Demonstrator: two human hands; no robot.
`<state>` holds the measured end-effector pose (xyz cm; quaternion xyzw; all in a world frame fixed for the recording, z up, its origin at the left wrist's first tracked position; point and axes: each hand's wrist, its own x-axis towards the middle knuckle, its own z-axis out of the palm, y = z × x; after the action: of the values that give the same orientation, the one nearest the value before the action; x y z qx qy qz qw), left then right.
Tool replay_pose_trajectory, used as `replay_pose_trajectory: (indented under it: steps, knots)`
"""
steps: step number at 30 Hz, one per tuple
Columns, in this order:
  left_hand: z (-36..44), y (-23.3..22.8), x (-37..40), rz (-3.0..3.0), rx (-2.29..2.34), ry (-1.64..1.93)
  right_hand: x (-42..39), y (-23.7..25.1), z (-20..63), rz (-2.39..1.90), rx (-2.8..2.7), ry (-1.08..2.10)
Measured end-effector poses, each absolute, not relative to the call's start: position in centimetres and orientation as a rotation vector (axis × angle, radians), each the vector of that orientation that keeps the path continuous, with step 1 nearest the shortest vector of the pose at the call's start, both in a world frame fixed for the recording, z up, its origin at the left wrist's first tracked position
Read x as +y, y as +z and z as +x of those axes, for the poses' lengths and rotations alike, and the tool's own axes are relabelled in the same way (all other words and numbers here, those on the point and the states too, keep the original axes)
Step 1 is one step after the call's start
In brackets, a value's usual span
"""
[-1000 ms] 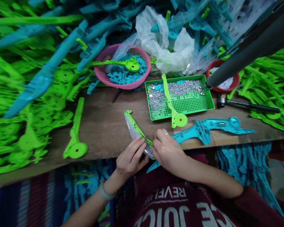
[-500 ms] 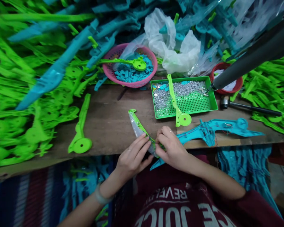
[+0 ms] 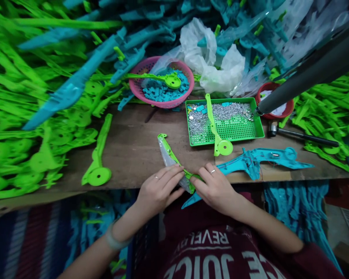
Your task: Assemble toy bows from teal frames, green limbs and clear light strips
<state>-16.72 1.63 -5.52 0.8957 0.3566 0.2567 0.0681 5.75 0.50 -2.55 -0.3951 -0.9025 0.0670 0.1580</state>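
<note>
Left hand (image 3: 158, 190), as I watch it through the head camera, is gripping the lower half of a slim green part (image 3: 173, 155), its fingers laid over the top. This part lies at the front of the wooden table (image 3: 130, 135), and its long axis runs diagonally: the hooked end points away from the body and to the left, the other end comes back to the right, toward the shirt (image 3: 203, 252). Along its left side goes a grey translucent piece (image 3: 166, 157). Right hand (image 3: 217, 190) has its fingers bent together at the near end of the part; what exactly they pinch, I cannot tell. Going across from the left, I see a big heap of green pieces (image 3: 17, 97), then a lone green piece (image 3: 98, 176) with its disc toward the body. Further behind stands a pink basket (image 3: 165, 104) with small blue bits (image 3: 165, 92). Next is a green tray (image 3: 235, 132) of metal bits, with a green arm (image 3: 211, 120) lying across it. To the right of the right hand a blue part (image 3: 252, 162) lies nearly sideways, its pointed end to the right, and behind it rests a hammer (image 3: 305, 135).
</note>
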Motion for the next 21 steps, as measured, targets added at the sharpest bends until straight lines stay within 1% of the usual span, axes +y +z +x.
replay_pose_trajectory:
  steps: [4, 8, 13, 16, 19, 21]
  knots:
    - [-16.6, -4.3, 2.6, 2.678, 1.078, 0.564, -0.3, -2.6, 8.0, -1.076, -2.429, 0.19]
    - [-16.3, -3.3, 3.2, 2.661, 1.045, 0.443, -0.3, -2.7, 10.0, -1.123, -2.48, 0.232]
    - [-16.0, -2.9, 3.2, 2.688, 1.052, 0.389, 1.6, -2.0, 10.1, -1.106, -2.698, 0.219]
    - [-15.8, -2.8, 2.9, 2.753, 1.06, 0.367, 2.6, -1.6, 9.7, -1.073, -2.818, 0.142]
    - [-15.7, -2.7, 2.5, 2.814, 1.077, 0.424, 2.9, -1.6, 9.6, -0.991, -2.875, 0.071]
    - [-15.5, -2.6, 2.2, 2.841, 1.076, 0.459, 2.9, -1.6, 9.6, -0.954, -2.889, 0.078]
